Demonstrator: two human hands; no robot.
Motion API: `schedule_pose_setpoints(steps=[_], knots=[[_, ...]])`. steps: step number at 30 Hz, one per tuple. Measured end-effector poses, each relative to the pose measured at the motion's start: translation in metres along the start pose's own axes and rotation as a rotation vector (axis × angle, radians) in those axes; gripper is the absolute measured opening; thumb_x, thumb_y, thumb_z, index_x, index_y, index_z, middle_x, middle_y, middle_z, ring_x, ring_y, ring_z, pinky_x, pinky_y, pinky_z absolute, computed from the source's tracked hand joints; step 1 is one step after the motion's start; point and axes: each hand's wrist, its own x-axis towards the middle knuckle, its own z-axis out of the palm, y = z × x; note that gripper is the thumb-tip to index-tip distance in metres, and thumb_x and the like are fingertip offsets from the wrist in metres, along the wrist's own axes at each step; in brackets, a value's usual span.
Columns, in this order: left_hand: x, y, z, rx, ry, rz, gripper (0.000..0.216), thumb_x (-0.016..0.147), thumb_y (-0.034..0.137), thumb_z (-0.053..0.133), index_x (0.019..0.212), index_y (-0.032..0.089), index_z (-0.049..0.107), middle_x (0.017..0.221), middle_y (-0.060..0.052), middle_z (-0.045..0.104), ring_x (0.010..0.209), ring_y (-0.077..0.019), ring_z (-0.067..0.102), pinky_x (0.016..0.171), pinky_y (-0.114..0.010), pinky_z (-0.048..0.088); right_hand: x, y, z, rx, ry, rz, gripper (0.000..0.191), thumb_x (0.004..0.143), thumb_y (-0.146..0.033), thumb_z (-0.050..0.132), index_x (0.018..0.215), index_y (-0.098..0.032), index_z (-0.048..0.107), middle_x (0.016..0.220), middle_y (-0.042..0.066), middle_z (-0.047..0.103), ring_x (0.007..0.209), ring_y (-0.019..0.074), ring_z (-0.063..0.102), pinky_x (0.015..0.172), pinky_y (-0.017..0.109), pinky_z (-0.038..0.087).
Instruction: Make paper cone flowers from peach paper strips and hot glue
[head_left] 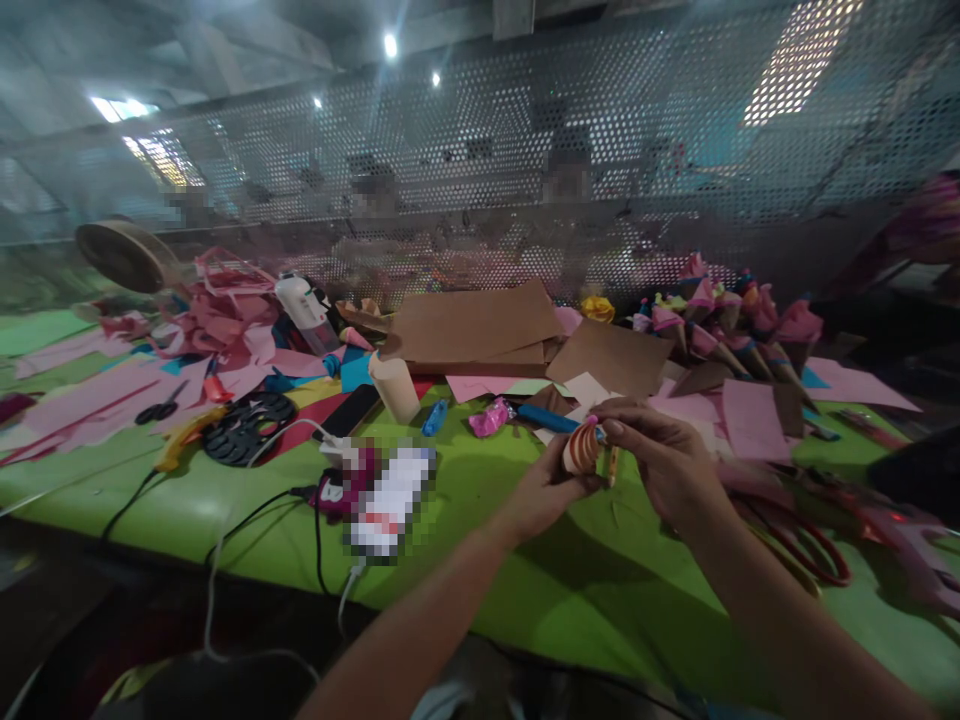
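Observation:
A small orange-and-white striped swirl (pixel 581 450), like a little ice-cream top with a pink tip, is held over the green table. Wrapped around it from the left and below is my left hand (pixel 544 495), closed. My right hand (pixel 664 455) meets it from the right, thumb and fingers pinched together at its upper edge. A bit of pale blue shows at those fingertips, too small to name. Just behind the hands lie a blue stick-like tool (pixel 547 417) and a crumpled shiny pink wrapper (pixel 491 418). A thin yellowish stick (pixel 613 466) shows between the hands.
Left of my hands are a phone (pixel 394 500) with cables, a beige cylinder (pixel 395 388), a yellow-handled glue gun (pixel 187 437), scissors (pixel 161 405) and pink paper scraps. Cardboard (pixel 472 325) lies behind. Paper cones (pixel 735 325) are heaped back right, near red-handled scissors (pixel 817 545).

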Motion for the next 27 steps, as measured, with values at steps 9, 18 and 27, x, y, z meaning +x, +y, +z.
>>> schedule_pose_setpoints(steps=[9,18,27], knots=[[-0.0006,0.0001,-0.0005,-0.002,0.017,-0.001,0.062,0.078,0.035,0.079,0.136,0.024,0.06,0.134,-0.006,0.063,0.13,-0.0277,0.053,0.113,-0.04,0.041,0.0003,-0.0003,0.0017,0.021,-0.004,0.057,0.028,0.06,-0.051,0.093,0.076,-0.03,0.083,0.085,0.004,0.075,0.088,0.0227,0.068,0.077,0.036,0.055],[0.0011,-0.0009,0.0012,0.054,0.036,0.039,0.054,0.078,0.03,0.077,0.129,0.021,0.061,0.125,-0.007,0.065,0.121,-0.0269,0.056,0.107,-0.039,0.045,-0.0012,-0.0006,0.003,-0.016,0.01,0.045,0.033,0.062,-0.052,0.092,0.078,-0.026,0.079,0.083,0.003,0.072,0.078,0.0198,0.065,0.07,0.033,0.054],[0.0019,-0.0025,0.0003,0.076,0.025,0.058,0.053,0.078,0.028,0.076,0.128,0.02,0.059,0.121,-0.006,0.064,0.117,-0.0256,0.057,0.105,-0.037,0.045,-0.0025,0.0006,0.0031,-0.063,0.022,-0.032,0.029,0.066,-0.05,0.091,0.075,-0.026,0.077,0.083,0.003,0.07,0.078,0.0193,0.064,0.07,0.032,0.053]])
